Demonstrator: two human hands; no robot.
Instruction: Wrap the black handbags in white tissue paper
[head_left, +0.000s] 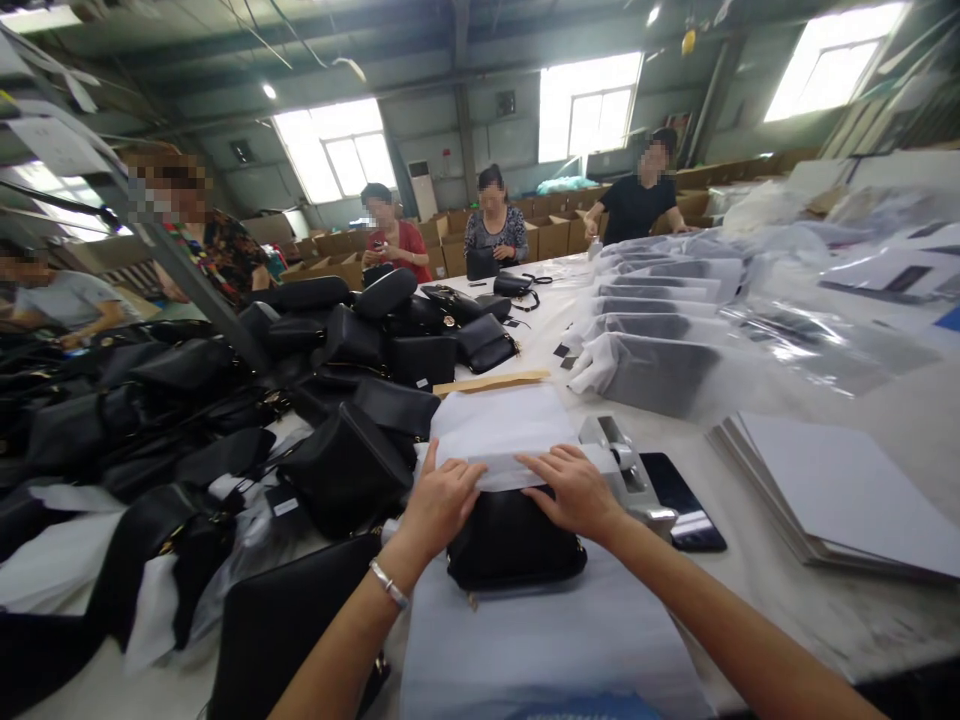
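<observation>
A black bag point(517, 545) lies in front of me on white tissue paper point(540, 630). Over its far end is a folded white sheet point(502, 420), which both my hands grip along its near edge. My left hand point(442, 500), with a silver bangle at the wrist, has its fingers bent on the sheet's left part. On the right part, my right hand point(574, 490) pinches the same edge between thumb and fingers. Just right of the sheet stands a grey tape dispenser point(626, 465), with a dark phone point(682, 500) beside it.
Black bags point(349, 465) are piled to the left. Wrapped bags point(660, 370) stand in a row at the back right, near clear plastic point(817, 335). A stack of grey-white boards point(847, 490) lies right. Several people are around the table's far side.
</observation>
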